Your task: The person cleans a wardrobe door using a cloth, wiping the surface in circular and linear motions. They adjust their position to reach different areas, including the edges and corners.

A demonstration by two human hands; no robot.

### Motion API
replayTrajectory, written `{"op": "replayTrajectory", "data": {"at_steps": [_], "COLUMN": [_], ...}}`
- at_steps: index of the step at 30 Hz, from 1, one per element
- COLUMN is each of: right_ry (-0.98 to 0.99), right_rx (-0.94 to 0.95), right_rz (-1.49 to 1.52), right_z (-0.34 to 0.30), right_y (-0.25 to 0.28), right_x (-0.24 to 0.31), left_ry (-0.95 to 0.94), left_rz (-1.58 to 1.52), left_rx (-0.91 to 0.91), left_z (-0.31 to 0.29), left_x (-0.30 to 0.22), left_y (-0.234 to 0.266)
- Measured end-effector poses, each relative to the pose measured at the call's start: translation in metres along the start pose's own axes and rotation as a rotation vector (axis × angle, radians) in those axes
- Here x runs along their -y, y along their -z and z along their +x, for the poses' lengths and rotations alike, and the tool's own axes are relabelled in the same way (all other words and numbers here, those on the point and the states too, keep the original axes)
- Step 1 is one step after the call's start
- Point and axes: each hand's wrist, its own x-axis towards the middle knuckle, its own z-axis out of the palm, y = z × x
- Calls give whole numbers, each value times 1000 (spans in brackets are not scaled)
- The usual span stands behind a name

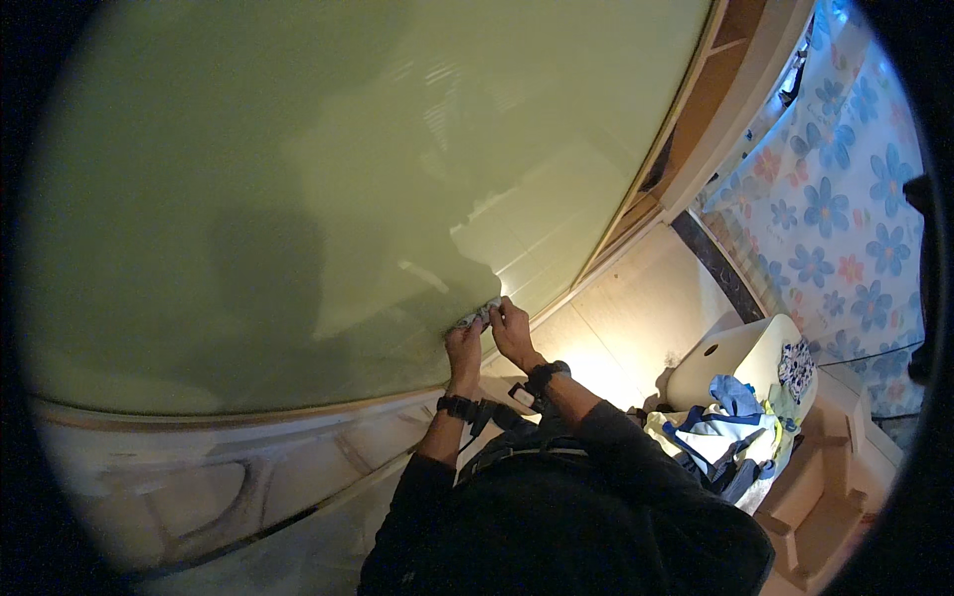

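Both of my hands are together at the lower right part of a large, glossy, pale green panel (348,129). A small crumpled greyish cloth (479,316) is pinched between them, close against the panel's surface. My left hand (463,353) is closed on the cloth's near left end. Gripping its right end is my right hand (514,330), with the fingers bent. Dark bands with small devices circle both wrists. Part of the cloth is hidden by my fingers.
A wooden frame (686,119) edges the panel on the right. A white plastic container (720,358) with a pile of clothes (725,427) stands at the right, near a brown stool-like piece (820,497). A flower-patterned curtain (825,209) hangs behind. Pale tiles (636,288) cover the floor.
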Motion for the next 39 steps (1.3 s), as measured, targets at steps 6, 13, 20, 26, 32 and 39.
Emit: {"op": "replayTrajectory", "data": {"at_steps": [6,13,20,26,32,39], "right_ry": [37,290,-25,-122,130,136], "right_rx": [-56,-188,-160,-129,-233,-284], "right_rz": [-16,98,63,36,132,184], "right_z": [6,43,33,38,60,74], "right_y": [18,90,50,27,111,118], "right_x": [17,136,22,-47,101,91], "left_ry": [-136,-335,-116,75,-240,-290], "left_rz": [-63,-157,35,-229,-167,-135], "left_rx": [-25,27,32,36,26,-1], "left_z": [-14,-55,-2,17,-31,-24], "left_x": [-37,-187,-64,-14,-166,-162], "left_y": [-18,-47,-63,-72,-95,-113]}}
